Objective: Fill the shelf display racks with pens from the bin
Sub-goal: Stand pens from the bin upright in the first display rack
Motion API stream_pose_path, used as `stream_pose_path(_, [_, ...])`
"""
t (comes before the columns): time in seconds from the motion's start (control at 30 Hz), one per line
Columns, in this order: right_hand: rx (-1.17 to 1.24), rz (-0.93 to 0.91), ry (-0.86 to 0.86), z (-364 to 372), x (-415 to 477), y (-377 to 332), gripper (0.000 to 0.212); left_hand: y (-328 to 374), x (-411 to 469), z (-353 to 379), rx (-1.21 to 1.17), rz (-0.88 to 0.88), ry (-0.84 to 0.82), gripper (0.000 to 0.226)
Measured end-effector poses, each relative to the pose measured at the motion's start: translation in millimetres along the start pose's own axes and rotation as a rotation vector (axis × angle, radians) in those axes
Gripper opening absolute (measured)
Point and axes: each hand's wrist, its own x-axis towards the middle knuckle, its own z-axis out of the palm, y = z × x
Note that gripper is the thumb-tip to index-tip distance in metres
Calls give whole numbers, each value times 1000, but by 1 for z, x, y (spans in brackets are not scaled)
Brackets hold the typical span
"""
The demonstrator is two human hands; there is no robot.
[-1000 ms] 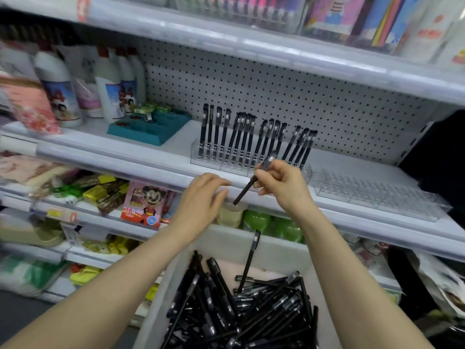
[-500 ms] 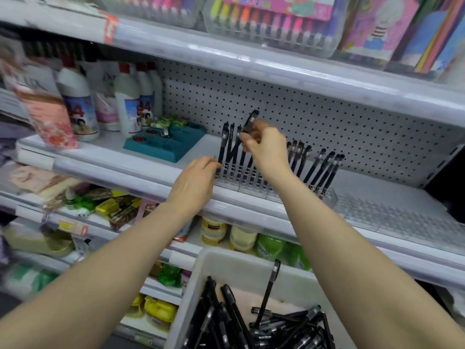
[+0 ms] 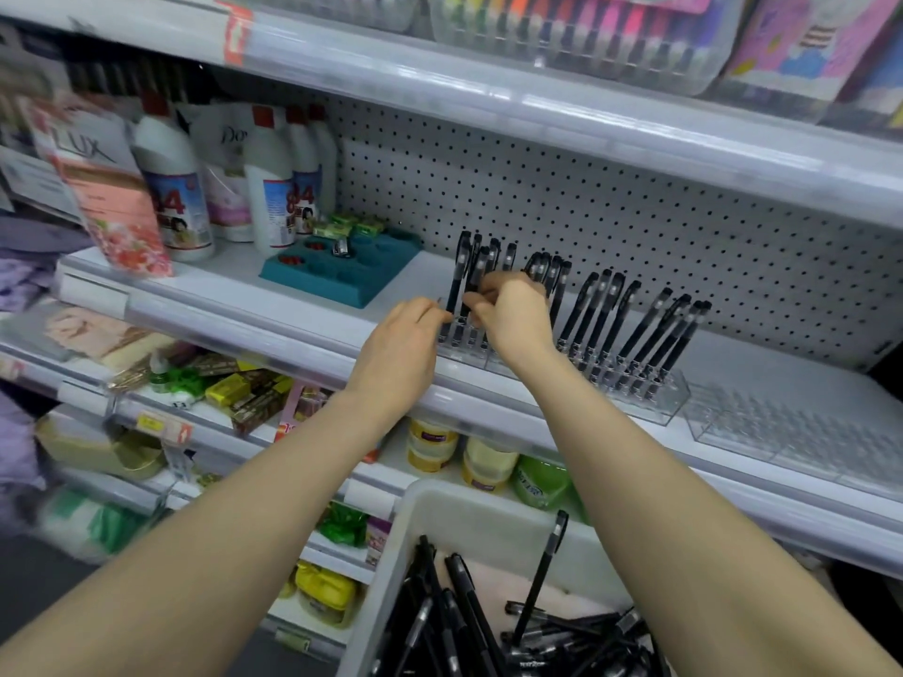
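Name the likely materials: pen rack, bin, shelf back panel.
Pen rack: clear rigid plastic, probably acrylic; it is glossy and the shelf shows through it.
Bin: white, slightly translucent plastic with a matte look and a rounded moulded rim.
Back panel: pegboard with a regular grid of holes and a light painted finish; likely sheet metal, but the picture can't confirm that.

Our right hand hides the middle pens of the rack; on our left hand, at the rack's left end, we cannot see the fingertips. Below the rack, the bottom edge cuts off the bin.
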Motion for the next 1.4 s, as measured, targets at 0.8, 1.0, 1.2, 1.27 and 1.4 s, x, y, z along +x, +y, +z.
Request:
stream_pose_path(0.8, [-138,132,17,-27,-220,118,32,79,-149,56,-64,-44,-212,29])
stream_pose_path(1.0, [-85,122,0,-20,-221,112,23,82,-149,55,-22,-26,-206,29])
stream_pose_path(1.2, [97,195,-187,-22,-224,106,22,82,-148,52,-34,-33,-227,31])
stream_pose_path(1.27, [131,239,-317,-20,-224,106,17,82,-149,51,-39,-41,-228,33])
stream_pose_path(1.4, [131,216,-444,-30,-215,100,8,82,-139,41,-37,-15,-351,35])
